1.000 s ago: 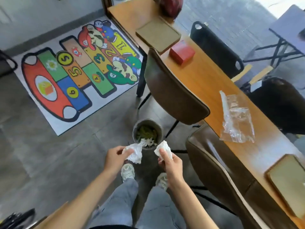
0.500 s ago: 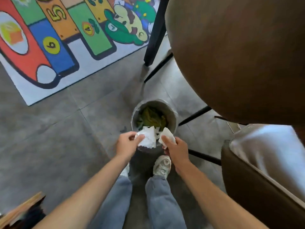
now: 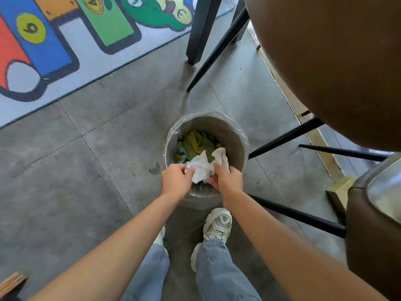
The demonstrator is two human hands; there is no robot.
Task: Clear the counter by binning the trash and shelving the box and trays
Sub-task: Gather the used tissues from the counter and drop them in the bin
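A small round grey bin [image 3: 236, 135] with a clear liner stands on the floor in front of my feet, with green and yellow waste inside. My left hand [image 3: 176, 181] pinches a crumpled white tissue [image 3: 200, 167] over the bin's near rim. My right hand [image 3: 227, 180] holds a second white tissue wad [image 3: 222, 157] just beside it, over the opening. The two hands are close together, nearly touching. The counter, box and trays are out of view.
A brown leather chair back [image 3: 336, 61] fills the upper right, its black legs [image 3: 286, 135] slanting past the bin. A second brown chair [image 3: 373, 235] is at the right edge. A colourful hopscotch mat [image 3: 65, 40] lies at the upper left on grey tiles.
I have leaned lower toward the bin, so it looks larger. Both hands with their tissues have moved forward from above my shoes to over the bin's near rim and come closer together.
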